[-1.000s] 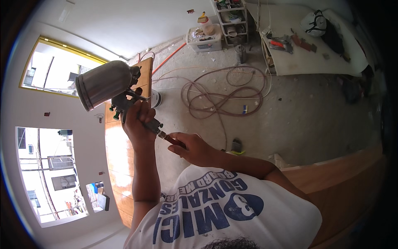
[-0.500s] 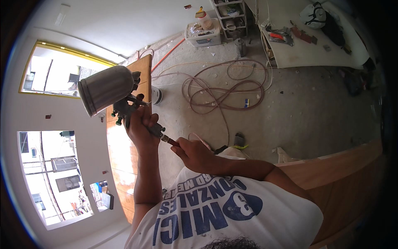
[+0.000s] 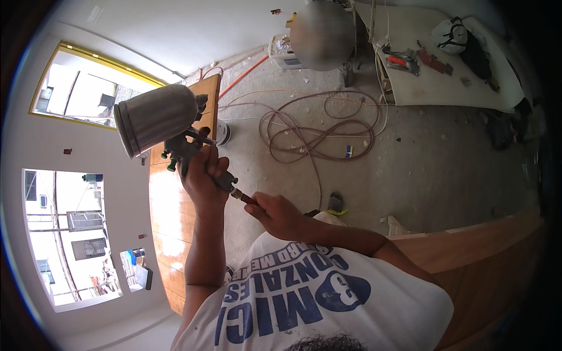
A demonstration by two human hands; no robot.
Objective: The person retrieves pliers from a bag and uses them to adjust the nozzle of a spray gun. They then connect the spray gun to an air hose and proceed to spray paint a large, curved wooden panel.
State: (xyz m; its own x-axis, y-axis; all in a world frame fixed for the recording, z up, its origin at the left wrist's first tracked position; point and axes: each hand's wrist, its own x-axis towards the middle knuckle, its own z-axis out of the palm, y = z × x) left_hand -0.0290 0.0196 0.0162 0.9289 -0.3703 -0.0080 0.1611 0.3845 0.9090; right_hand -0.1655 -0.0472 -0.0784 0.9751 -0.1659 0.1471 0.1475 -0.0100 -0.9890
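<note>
My left hand (image 3: pixel 204 178) is wrapped round the handle of a spray gun (image 3: pixel 159 117) with a large metal cup, raised at the left. The cup is tilted, and green knobs show below it. At the lower end of the handle, a metal fitting joins a reddish-brown air hose (image 3: pixel 248 200). My right hand (image 3: pixel 280 216) is closed on this hose just past the fitting. Behind the gun and my left forearm stands a glossy orange-brown wooden panel (image 3: pixel 170 257).
Loops of hose (image 3: pixel 316 155) lie on the concrete floor. A pale table (image 3: pixel 404 85) at the far right bears tools and a respirator mask. A plastic bin (image 3: pixel 282 57) stands near the far wall beside a blurred round patch. Another wooden panel (image 3: pixel 468 245) is close on my right.
The whole view has shifted slightly, and the gun has moved a little to the right in it. A blurred patch now covers the shelf at the back. Both hands keep their hold.
</note>
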